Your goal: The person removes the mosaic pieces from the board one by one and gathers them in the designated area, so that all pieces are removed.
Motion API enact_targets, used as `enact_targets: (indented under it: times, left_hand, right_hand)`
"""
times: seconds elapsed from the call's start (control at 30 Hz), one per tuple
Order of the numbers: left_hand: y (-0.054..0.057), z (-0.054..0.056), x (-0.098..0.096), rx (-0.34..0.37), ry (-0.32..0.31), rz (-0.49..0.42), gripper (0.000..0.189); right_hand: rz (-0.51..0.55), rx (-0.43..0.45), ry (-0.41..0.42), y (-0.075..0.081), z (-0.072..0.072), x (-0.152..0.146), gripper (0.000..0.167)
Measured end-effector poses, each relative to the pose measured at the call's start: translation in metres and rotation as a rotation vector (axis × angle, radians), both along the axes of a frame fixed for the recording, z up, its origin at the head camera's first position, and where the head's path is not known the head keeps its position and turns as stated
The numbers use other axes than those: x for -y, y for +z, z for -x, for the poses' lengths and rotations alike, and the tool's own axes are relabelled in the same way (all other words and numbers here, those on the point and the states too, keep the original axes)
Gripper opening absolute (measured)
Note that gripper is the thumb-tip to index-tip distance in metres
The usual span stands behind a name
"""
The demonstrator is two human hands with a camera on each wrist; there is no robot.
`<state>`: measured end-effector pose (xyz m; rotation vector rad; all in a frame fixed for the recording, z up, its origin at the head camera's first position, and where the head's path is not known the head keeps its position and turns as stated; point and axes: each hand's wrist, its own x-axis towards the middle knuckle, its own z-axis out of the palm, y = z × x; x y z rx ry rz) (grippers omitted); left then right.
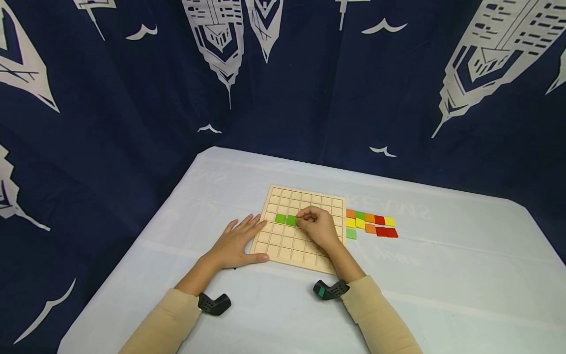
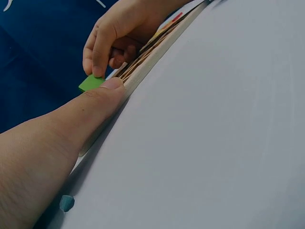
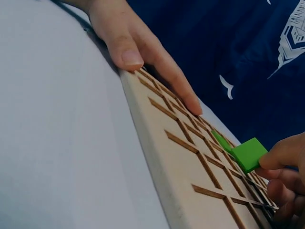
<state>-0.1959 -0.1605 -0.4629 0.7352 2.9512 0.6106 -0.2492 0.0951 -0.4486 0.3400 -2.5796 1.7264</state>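
A square wooden grid board point(image 1: 274, 240) lies on the table. My left hand point(image 1: 234, 247) has its fingers spread along the board's left edge, thumb at the near left corner. Over the middle of the board, my right hand point(image 1: 319, 228) pinches a green square tile point(image 3: 249, 154) between thumb and fingertips. That tile is tilted above the grid in the right wrist view. Just left of it, another green tile point(image 1: 280, 218) lies in a cell. The left wrist view shows my left thumb point(image 2: 107, 95) at the board's edge, with the right hand's fingers beyond.
Right of the board, several square tiles lie in loose rows: red point(image 1: 387, 232), orange point(image 1: 370, 228), yellow point(image 1: 389, 221) and green point(image 1: 351, 233). A white cloth point(image 1: 442, 295) covers the table. Behind it hangs a dark blue curtain point(image 1: 309, 108) with white building prints.
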Motion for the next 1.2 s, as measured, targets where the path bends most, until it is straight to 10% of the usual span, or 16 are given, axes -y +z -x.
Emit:
enact_targets:
  times: [0.5,1.2]
  left_hand:
    - [-0.002,0.0,0.001,-0.009,-0.004,0.005,0.095]
    - [0.001,-0.001,0.0,-0.02,-0.013,-0.013,0.095]
  right_hand:
    - [0.003,0.035,-0.004,0.024,-0.017,-0.026,0.008]
    - [-0.039,0.052,-0.073,0.011,-0.015,-0.062,0.008]
